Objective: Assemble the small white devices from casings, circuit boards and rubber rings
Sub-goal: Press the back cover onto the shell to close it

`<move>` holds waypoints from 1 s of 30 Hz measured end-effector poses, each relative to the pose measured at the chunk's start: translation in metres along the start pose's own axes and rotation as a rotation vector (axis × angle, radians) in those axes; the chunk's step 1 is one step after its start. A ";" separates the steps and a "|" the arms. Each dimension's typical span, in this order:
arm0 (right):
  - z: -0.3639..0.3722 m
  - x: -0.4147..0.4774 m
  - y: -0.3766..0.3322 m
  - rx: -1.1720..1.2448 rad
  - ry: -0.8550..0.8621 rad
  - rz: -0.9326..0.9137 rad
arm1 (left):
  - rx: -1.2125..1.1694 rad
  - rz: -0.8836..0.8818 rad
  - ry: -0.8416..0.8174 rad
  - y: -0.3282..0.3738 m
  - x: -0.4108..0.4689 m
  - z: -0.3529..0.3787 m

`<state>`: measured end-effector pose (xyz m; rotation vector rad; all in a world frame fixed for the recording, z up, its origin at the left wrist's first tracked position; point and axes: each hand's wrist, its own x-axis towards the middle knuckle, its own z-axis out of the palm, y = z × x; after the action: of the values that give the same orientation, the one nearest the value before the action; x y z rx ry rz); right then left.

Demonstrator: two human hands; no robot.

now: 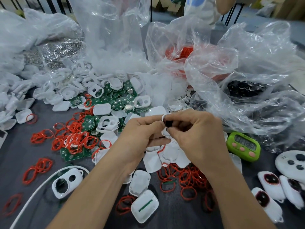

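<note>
**Two hands close on one casing over a littered grey table**

Far left of the fingers, the dark grey table top (19, 156) carries a clear bag of silvery metal parts (61, 52) and a curving white cable (33, 192). Nearer the fingers, loose red rubber rings (74, 138) tangle over flat green circuit boards (115, 98), just below a heap of white plastic casings (79, 80).

The left hand (140, 129) curls its fingers round a small white plastic casing (165, 133), held above the table. The right hand (198, 129) meets it, thumb and forefinger pinching a small black part (168, 123) against that casing.

Just right of the fingers sits a lime-green digital timer (242, 146), then finished white devices with dark buttons (270, 184). Crumpled clear plastic bags (247, 63) rise beyond the fingers, and black metal bars (44, 4) line the room's far side.
</note>
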<state>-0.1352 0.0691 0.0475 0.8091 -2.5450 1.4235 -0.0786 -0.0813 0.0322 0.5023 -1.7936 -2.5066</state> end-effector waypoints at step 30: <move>0.005 0.004 0.004 0.296 0.040 0.299 | 0.178 0.187 0.212 0.000 -0.004 0.007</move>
<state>-0.1399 0.0650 0.0426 0.4354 -2.5414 1.9169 -0.0770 -0.0744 0.0355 0.5545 -1.8920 -2.0998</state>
